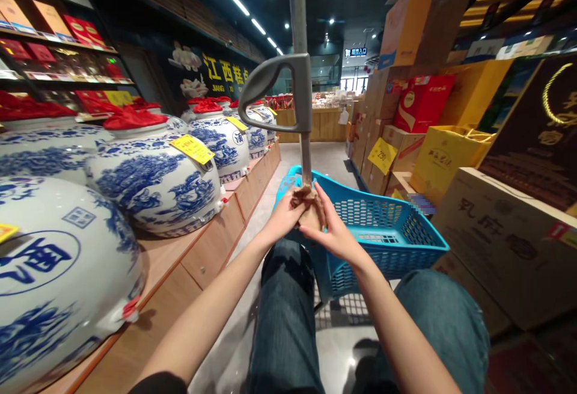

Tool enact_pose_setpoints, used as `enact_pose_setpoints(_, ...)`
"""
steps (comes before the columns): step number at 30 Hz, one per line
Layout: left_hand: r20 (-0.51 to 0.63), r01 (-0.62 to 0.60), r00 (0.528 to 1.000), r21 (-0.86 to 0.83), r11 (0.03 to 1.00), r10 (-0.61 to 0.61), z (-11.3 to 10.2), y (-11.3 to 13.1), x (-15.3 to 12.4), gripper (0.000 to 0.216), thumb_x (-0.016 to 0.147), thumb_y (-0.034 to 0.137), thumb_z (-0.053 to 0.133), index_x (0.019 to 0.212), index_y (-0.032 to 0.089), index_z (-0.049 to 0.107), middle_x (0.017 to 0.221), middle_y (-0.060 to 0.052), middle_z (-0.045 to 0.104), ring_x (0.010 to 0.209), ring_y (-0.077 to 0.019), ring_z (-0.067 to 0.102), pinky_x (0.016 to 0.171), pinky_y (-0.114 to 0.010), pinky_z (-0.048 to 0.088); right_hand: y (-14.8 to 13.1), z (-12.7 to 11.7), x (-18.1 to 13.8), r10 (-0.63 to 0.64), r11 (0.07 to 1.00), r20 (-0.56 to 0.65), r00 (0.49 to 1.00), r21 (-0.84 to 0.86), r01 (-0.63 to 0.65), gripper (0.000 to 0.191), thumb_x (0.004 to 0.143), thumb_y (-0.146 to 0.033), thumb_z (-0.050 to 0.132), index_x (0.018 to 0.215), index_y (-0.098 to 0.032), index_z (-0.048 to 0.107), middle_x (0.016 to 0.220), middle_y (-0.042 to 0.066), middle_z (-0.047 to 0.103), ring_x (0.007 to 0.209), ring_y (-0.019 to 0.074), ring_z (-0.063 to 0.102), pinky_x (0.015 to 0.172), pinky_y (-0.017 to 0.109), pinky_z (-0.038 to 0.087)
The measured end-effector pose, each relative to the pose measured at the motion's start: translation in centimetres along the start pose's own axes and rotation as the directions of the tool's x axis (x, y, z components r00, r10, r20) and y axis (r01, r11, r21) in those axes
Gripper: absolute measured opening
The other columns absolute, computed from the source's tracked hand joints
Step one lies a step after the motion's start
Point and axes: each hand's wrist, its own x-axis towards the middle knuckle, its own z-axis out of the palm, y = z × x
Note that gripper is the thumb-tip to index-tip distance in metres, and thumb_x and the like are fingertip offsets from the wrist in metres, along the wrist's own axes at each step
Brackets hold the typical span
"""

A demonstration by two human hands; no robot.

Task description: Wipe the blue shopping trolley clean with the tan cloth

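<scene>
Blue-and-white jars (155,180) with red cloth tops fill the left of the frame, and stacked boxes (500,243) climb the right. Jeans-clad legs (285,328) bend at lower centre, and beyond them a blue basket (406,260) spreads right of centre. Its grey handle (303,93) stands upright at upper centre. The right hand (336,234) and the left hand (286,213) meet mid-frame, fingers drawn in narrowly from either side, together holding a small crumpled brown bundle (316,210) (paper, by its look) near the basket's left end.
</scene>
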Motion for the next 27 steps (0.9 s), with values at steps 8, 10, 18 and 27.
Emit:
enact_pose_setpoints(8, -0.262, -0.186, 0.956, -0.205, 0.961, 0.130, -3.6, 6.3, 2.6, 0.058, 0.082, 0.059, 0.074, 0.127, 0.025, 0.061, 0.114, -0.004, 0.073, 0.107, -0.0215, 0.070, 0.094, -0.034, 0.055, -1.0, -0.2, 3.1, -0.066, 0.997, -0.261, 0.963, -0.064, 0.051, 0.051, 0.078, -0.017, 0.057, 0.127, -0.024, 0.069, 0.133, 0.007, 0.072, 0.126, 0.0257, 0.066, 0.113, 0.045, 0.051)
enact_pose_setpoints(10, -0.369, -0.367, 0.890, -0.235, 0.900, 0.267, -5.3, 9.1, 4.2, 0.050, 0.085, 0.059, 0.071, 0.123, 0.026, 0.063, 0.116, -0.004, 0.072, 0.109, -0.0200, 0.070, 0.093, -0.033, 0.056, -2.2, -1.1, 5.3, -0.039, 0.999, -0.333, 0.942, -0.007, 0.040, 0.050, 0.077, -0.020, 0.057, 0.126, -0.024, 0.069, 0.130, 0.006, 0.073, 0.115, 0.0246, 0.070, 0.102, 0.044, 0.058)
enact_pose_setpoints(18, -0.447, -0.518, 0.803, -0.199, 0.832, 0.394, -6.7, 13.9, 9.0, 0.047, 0.081, 0.066, 0.077, 0.093, 0.021, 0.068, 0.099, -0.005, 0.072, 0.073, -0.0135, 0.069, 0.066, -0.027, 0.058, -9.9, -4.1, 19.6, -0.201, 0.952, -0.294, 0.934, 0.167, 0.257, 0.028, 0.089, -0.043, 0.063, 0.106, -0.021, 0.063, 0.102, 0.002, 0.072, 0.107, 0.0189, 0.069, 0.092, 0.034, 0.060)
enact_pose_setpoints(27, -0.514, -0.565, 0.747, -0.159, 0.810, 0.421, -6.1, 12.9, 8.9, 0.060, 0.090, 0.076, 0.058, 0.105, 0.020, 0.068, 0.096, -0.006, 0.070, 0.112, -0.0266, 0.072, 0.087, -0.036, 0.061, -10.7, -1.4, 20.8, -0.320, 0.938, -0.126, 0.939, 0.101, 0.333, 0.051, 0.075, -0.062, 0.080, 0.095, -0.018, 0.065, 0.097, 0.000, 0.072, 0.111, 0.0249, 0.069, 0.099, 0.043, 0.058)
